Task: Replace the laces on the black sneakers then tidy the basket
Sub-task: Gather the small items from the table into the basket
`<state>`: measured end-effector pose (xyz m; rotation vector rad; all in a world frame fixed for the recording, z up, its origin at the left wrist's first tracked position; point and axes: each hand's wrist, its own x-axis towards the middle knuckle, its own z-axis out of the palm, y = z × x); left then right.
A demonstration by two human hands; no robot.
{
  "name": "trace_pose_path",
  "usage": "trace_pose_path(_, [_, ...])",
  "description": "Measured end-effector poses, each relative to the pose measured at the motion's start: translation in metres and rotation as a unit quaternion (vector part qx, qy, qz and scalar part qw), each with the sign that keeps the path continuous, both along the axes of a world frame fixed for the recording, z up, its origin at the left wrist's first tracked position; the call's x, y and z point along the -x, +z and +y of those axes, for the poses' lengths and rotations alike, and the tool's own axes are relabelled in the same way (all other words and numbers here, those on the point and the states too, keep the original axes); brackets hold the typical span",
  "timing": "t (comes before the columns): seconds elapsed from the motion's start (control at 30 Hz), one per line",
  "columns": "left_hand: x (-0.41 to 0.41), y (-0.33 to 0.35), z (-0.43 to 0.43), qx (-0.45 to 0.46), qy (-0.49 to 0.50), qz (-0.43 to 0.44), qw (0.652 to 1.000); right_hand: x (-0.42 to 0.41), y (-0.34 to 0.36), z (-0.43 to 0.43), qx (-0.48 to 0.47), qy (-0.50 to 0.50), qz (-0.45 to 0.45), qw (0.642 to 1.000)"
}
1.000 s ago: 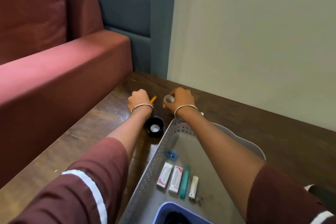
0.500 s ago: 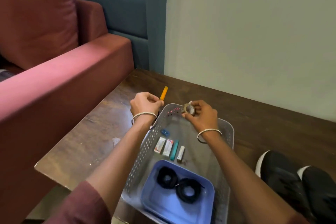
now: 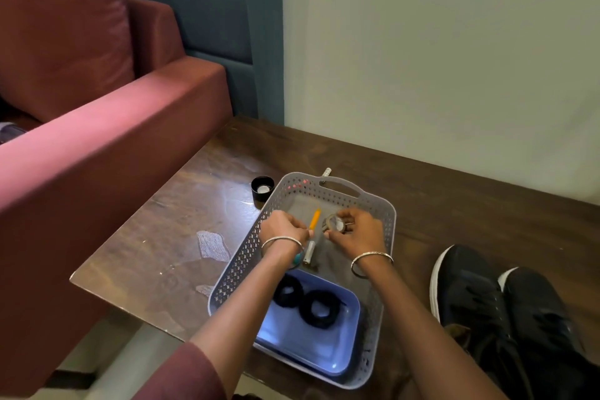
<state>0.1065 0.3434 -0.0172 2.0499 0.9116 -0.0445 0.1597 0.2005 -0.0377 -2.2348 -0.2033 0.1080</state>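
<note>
Tidying: both hands low inside the basket (image 3: 246, 256), centre frame
The left hand (image 3: 282, 227) pinches an orange pen (image 3: 315, 217), long axis running up-frame; the right hand (image 3: 360, 232) grips a tape roll (image 3: 333, 223) just beside it.

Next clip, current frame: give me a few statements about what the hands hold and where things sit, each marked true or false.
1. The left hand holds an orange pen over the grey basket. True.
2. The right hand holds nothing. False: it grips a small tape roll.
3. Two black lace coils lie in the blue tray. True.
4. The black cap sits inside the basket. False: it stands on the table, outside the basket's far left corner.
5. The black sneakers are on the sofa. False: they rest on the wooden surface, right of the basket.
</note>
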Motion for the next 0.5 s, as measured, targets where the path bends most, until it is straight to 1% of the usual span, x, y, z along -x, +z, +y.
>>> trace_pose_path(0.13, [0.007,0.002,-0.003,-0.044,0.008,0.016,0.999,0.005,-0.008,-0.003,0.010,0.023,0.015,1.000])
trace_pose_path(0.27, [0.009,0.002,-0.002,-0.067,0.003,0.029,0.997,0.006,-0.014,-0.003,0.005,0.014,0.026,1.000])
trace_pose_path(0.43, [0.009,-0.004,-0.004,-0.119,0.000,0.072,0.990,0.006,-0.020,-0.003,-0.004,-0.002,0.033,0.999])
trace_pose_path(0.5, [0.011,-0.007,-0.006,-0.123,-0.010,0.082,0.989,0.007,-0.022,-0.002,-0.007,-0.003,0.035,0.999])
